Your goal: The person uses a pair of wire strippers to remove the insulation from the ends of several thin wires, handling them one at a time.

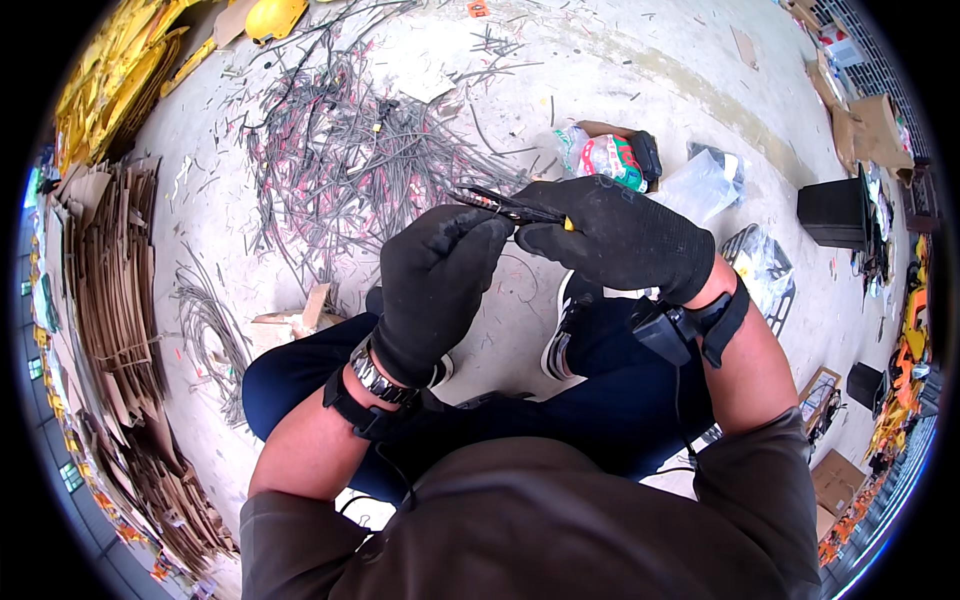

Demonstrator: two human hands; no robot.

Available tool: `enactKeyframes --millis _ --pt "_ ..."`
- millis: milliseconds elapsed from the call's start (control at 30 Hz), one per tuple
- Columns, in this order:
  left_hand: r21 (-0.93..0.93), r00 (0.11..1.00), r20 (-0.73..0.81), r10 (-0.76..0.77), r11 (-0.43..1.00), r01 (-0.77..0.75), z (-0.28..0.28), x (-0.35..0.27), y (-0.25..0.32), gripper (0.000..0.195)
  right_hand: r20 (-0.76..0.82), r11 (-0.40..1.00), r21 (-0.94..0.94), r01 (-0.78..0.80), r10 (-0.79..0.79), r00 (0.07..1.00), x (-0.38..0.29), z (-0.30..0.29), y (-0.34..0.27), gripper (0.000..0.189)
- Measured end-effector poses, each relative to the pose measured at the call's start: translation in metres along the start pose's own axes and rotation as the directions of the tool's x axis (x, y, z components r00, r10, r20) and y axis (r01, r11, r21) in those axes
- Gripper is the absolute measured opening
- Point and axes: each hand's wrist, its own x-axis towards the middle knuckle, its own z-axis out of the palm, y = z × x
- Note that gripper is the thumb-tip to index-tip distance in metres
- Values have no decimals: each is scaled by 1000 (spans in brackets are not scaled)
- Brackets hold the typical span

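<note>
My right hand (619, 232), in a black knit glove, grips a hand tool with black jaws and a bit of yellow on its handle, which looks like wire strippers (517, 212). The jaws point to the left, above my left hand (446, 277). That hand is gloved in black too, its thumb and fingertips pinched together right by the tool's pivot. Whatever lies between those fingertips is too small or hidden to tell. Beyond both hands a large tangled heap of grey cable pieces (360, 157) with red bits lies on the concrete floor.
A coil of grey cable (214, 337) lies at left, near stacked flattened cardboard (116, 300). A yellow hard hat (274, 19) is at the top left. At right are an open box with plastic packaging (611, 157), a clear bag (697, 187) and a black bin (829, 214).
</note>
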Motion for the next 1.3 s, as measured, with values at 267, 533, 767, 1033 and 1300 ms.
enactKeyframes --millis 267,533,767,1033,1300 --pt "-47 999 20 -36 998 37 2 -1 5 13 -31 999 33 5 -4 1000 0 2 3 22" --pt "174 990 140 10 984 -34 10 -15 3 11 -88 995 -86 45 -53 995 4 -3 15 21" --pt "181 991 70 113 975 -124 9 -11 0 14 -164 965 -259 34 -79 983 -1 -11 26 27" --pt "-33 998 -34 55 998 -56 8 -4 0 16 68 986 75 -149 144 987 1 -17 22 33" --pt "-50 995 -88 52 997 -56 7 -2 -1 18 63 999 27 39 -41 997 2 -7 31 31"
